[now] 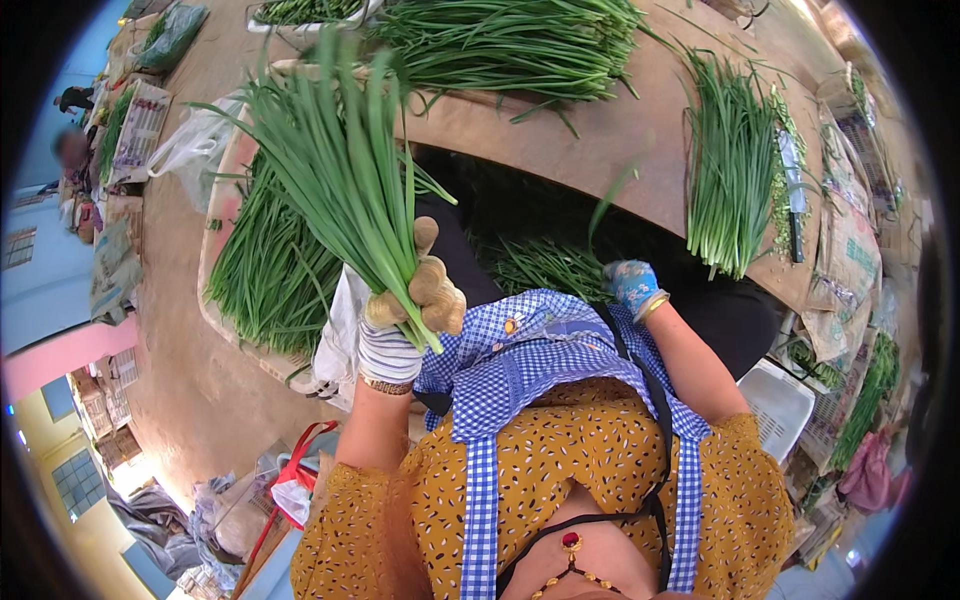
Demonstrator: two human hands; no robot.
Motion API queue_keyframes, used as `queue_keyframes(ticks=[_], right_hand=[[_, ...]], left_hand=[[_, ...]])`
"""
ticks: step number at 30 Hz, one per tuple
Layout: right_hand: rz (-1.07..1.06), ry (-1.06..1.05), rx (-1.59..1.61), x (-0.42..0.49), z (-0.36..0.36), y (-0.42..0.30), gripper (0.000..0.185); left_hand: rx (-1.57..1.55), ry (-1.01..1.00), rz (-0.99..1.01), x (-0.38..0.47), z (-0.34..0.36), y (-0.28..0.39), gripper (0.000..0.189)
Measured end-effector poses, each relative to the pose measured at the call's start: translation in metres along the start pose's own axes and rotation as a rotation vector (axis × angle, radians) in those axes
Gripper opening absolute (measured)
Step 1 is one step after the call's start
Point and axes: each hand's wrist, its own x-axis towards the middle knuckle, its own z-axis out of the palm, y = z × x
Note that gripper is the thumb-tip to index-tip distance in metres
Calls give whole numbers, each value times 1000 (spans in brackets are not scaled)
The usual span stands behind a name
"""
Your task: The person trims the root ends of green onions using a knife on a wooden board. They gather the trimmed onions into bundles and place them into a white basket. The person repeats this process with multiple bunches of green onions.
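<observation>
In my left hand (416, 307), which wears a striped glove with tan coated fingers, is a bunch of long green garlic chives (352, 172). Its leaves fan up and away, with the pale cut ends at my palm. My right hand (634, 289), in a blue floral glove, is low by my right thigh, its fingers partly hidden from view. Just beyond it a single blurred leaf (611, 199) hangs in the air. Loose leaves (544, 266) lie in the dark space below my hands, between my legs.
A crate (206, 270) of chives (274, 255) stands at left. On the table (630, 157) lie a large chive pile (510, 49), a smaller bundle (727, 165) and, beside that, a black-handled knife (792, 195) among trimmings. A plastic bag (196, 146) hangs near the crate.
</observation>
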Motion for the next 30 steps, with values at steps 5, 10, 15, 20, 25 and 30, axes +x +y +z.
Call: queue_keyframes(ticks=[5,10,15,20,25,30], right_hand=[[-164,-277,-197,-8,-32,-1,20],[-100,298,563,50,-115,-58,32],[0,250,763,155,-85,-122,55],[91,196,1297,146,-110,-134,29],[313,219,1775,61,-160,-101,27],[198,557,1601,17,-137,-100,32]], left_hand=[[-41,-4,-73,24,-11,1,73],[16,249,29,5,-1,7,73],[-8,244,21,-2,-15,17,70],[40,393,34,-16,-33,24,67],[184,552,21,-1,-57,-4,62],[408,669,-160,37,-73,-55,60]])
